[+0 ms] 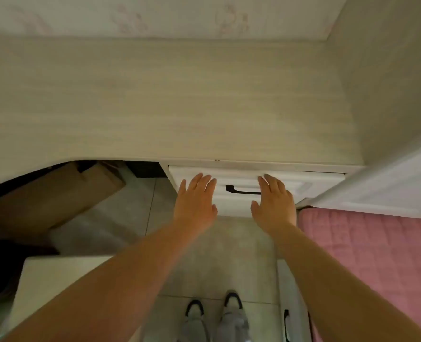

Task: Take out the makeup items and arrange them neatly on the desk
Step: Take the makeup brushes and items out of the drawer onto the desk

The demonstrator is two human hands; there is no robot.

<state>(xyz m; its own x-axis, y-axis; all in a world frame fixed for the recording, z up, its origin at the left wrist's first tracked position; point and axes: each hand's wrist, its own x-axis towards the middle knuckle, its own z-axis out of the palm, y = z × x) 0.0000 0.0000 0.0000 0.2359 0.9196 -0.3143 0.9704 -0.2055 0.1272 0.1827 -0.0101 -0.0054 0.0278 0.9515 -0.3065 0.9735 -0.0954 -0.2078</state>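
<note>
A pale wood-grain desk (175, 99) spans the view, and its top is bare. Under its front edge sits a white drawer (305, 187) with a black handle (241, 191); the drawer is closed. My left hand (196, 203) reaches toward the drawer front, fingers straight, just left of the handle. My right hand (274, 203) is stretched out the same way, just right of the handle, covering its right end. Neither hand holds anything. No makeup items are visible.
Brown cardboard boxes (64, 193) lie under the desk at the left. A pink quilted bed (369, 253) and a white panel (387, 186) stand at the right. A white stool or cabinet top (54, 275) sits at lower left. My shoes (214, 309) stand on the grey tiled floor.
</note>
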